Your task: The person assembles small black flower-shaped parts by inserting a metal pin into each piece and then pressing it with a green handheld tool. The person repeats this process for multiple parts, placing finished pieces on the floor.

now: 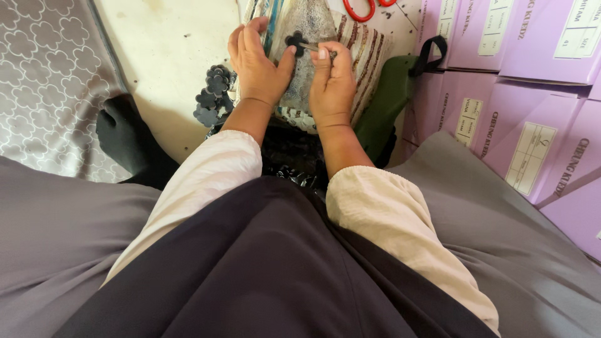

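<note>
Two hands work at the top centre of the view, above the person's lap. One dark flower-shaped piece sits between them on a grey glittery shoe upper; the left hand curls around the upper's edge, its thumb tip pressed against the flower piece at the hand's 2 o'clock. The right hand is closed in a pinch around one thin metal tool, whose tip touches the flower piece at the hand's 10 o'clock. A loose heap of similar dark flower pieces, at least six though overlap prevents an exact count, lies on the pale floor at 8 o'clock from the left hand. One pair of red-handled scissors lies at 1 o'clock, partly cut off by the frame. Roughly seven purple boxes are stacked at 3 o'clock. One green pad leans just beside the boxes.
</note>
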Available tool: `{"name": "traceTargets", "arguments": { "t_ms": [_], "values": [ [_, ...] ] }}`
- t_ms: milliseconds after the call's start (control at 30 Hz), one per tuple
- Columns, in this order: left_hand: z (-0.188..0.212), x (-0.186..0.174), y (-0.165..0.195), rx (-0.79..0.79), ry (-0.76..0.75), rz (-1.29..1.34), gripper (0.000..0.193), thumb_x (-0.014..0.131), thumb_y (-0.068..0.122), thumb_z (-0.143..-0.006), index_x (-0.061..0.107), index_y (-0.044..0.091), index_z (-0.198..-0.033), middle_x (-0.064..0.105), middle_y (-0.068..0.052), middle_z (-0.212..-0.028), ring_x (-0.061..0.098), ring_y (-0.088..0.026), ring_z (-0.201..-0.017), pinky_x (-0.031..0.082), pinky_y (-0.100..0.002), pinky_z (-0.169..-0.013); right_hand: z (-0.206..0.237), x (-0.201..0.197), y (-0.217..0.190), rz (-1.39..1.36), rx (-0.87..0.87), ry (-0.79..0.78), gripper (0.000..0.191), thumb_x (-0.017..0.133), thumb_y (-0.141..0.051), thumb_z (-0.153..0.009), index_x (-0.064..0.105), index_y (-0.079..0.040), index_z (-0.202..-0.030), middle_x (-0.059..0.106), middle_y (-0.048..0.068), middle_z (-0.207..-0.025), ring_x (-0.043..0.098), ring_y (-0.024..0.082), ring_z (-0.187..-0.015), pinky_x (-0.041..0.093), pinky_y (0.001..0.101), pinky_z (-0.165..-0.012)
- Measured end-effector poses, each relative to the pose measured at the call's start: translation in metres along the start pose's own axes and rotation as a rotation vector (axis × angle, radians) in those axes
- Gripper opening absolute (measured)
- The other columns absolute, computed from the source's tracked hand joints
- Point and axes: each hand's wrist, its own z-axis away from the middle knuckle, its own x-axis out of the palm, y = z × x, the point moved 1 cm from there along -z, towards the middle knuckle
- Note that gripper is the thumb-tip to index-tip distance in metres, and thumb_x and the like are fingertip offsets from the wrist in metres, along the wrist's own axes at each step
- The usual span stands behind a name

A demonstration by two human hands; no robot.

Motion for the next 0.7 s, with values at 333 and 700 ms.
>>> {"name": "traceTargets", "arguments": {
  "t_ms": [333,700],
  "values": [
    [-0.004,0.002,0.004,-0.126,-0.003,0.003,0.073,0.090,0.025,-0.077,0.049,0.012,-0.135,0.061,-0.006,-0.119,0.047,-0.031,-0.121,0.036,-0.048,-0.107,0.002,0.001,-0.008,0.093,-0.034,-0.044,0.015,0.055,-0.023,-0.110,0.059,-0.011,-0.120,0.077,0.008,-0.104,0.077,0.017,-0.099,0.058,0.0321,-0.084],
    [0.000,-0.003,-0.009,0.001,-0.016,0.084,0.070,0.085,0.019,-0.080,0.048,0.010,-0.139,0.061,-0.010,-0.125,0.048,-0.033,-0.122,0.039,-0.047,-0.107,-0.002,0.001,-0.029,0.233,-0.206,-0.034,0.013,0.062,-0.024,-0.108,0.065,-0.013,-0.115,0.072,0.009,-0.107,0.071,0.031,-0.096,0.057,0.0369,-0.085]
  ]
}}
